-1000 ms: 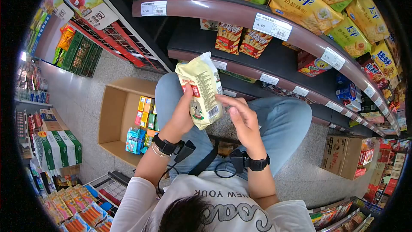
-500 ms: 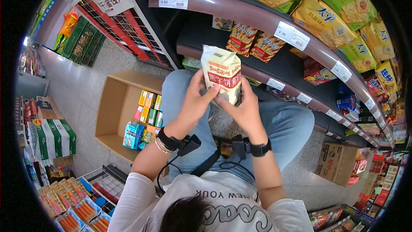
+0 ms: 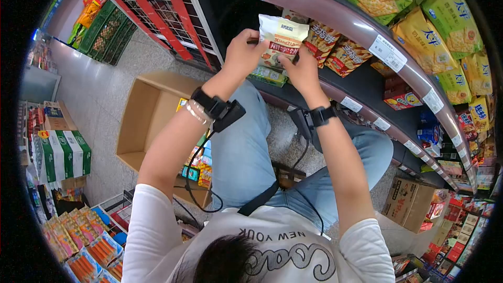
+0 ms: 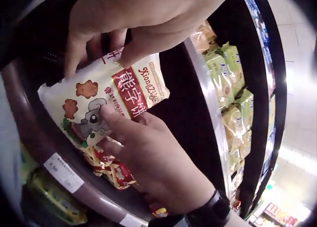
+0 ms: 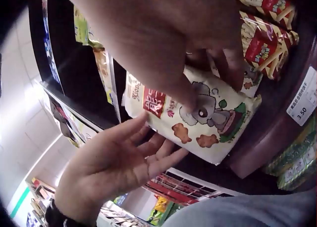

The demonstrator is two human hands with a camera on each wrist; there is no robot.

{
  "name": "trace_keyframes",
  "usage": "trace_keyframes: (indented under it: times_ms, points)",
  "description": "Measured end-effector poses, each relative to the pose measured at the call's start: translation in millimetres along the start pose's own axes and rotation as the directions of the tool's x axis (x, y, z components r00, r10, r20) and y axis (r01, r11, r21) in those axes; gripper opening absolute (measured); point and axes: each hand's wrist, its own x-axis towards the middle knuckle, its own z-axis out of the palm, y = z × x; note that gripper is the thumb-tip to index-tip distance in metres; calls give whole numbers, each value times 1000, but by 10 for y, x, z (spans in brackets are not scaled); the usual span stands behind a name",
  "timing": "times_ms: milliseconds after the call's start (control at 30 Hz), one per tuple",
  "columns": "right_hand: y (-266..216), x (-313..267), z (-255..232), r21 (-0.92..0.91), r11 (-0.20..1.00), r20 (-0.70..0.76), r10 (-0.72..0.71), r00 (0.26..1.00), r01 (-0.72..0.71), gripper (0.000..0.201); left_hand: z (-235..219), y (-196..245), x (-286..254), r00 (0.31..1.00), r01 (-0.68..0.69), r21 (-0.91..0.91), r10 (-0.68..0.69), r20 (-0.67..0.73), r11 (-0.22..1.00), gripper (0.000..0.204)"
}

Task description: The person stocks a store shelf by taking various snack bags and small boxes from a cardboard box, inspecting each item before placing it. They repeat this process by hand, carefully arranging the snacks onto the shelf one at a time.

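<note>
A cream biscuit bag with a red label point(image 3: 283, 32) is between both hands at the lower shelf's opening. On its left side the left hand point(image 3: 242, 57) holds it, thumb in front and fingers partly hidden. The right hand point(image 3: 305, 73) grips the other side, its thumb on the front. In the left wrist view, the bag point(image 4: 101, 91) shows a koala and biscuit pictures; the right thumb presses beside the koala. The right wrist view shows the left fingers fairly straight along the bag's point(image 5: 166, 125) edge. Red snack packs point(image 3: 347, 56) stand just right of the bag.
The upper shelf edge point(image 3: 314, 1) overhangs the bag's place, with green and yellow cracker packs above. A wire rack point(image 3: 152, 18) borders the shelf at left. An open carton point(image 3: 137, 118) with small boxes is beside the left leg; another carton point(image 3: 408, 204) is at right.
Both hands have carried the bag up and forward, from over the lap to the shelf. The right hand, touching the bag's side with extended fingers at first, now grips it. The view has shifted.
</note>
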Motion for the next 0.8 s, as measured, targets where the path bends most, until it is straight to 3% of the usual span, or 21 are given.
trace_keyframes:
  times_ms: [33,67,167,200,300,400,600,800]
  points:
    - [69,66,68,-35,999,-19,8,1000,-8,46,7,-38,104,1000,19,40,-19,-8,999,21]
    - [129,122,132,-67,994,-81,-94,992,88,44,34,-149,222,1000,10,45,-9,-30,999,20]
    - [250,271,249,-178,984,-103,-33,994,15,39,76,-230,481,1000,1,7,-1,-31,1000,19]
    - [289,309,256,-261,965,-110,-20,994,-9,33,80,-221,514,989,147,-52,-146,12,988,19]
    - [300,424,238,-377,915,-104,110,989,-141,32,90,-280,709,984,174,37,-175,22,984,17]
    - [277,493,218,-466,871,-117,117,986,-159,30,175,-401,883,982,181,-84,-184,-33,980,18]
    - [435,517,282,-503,842,-159,132,978,-196,37,294,-675,1147,969,240,-310,-248,16,920,14]
    - [512,356,280,-423,880,-114,186,976,-217,56,441,-834,1280,986,162,-346,-166,17,924,15]
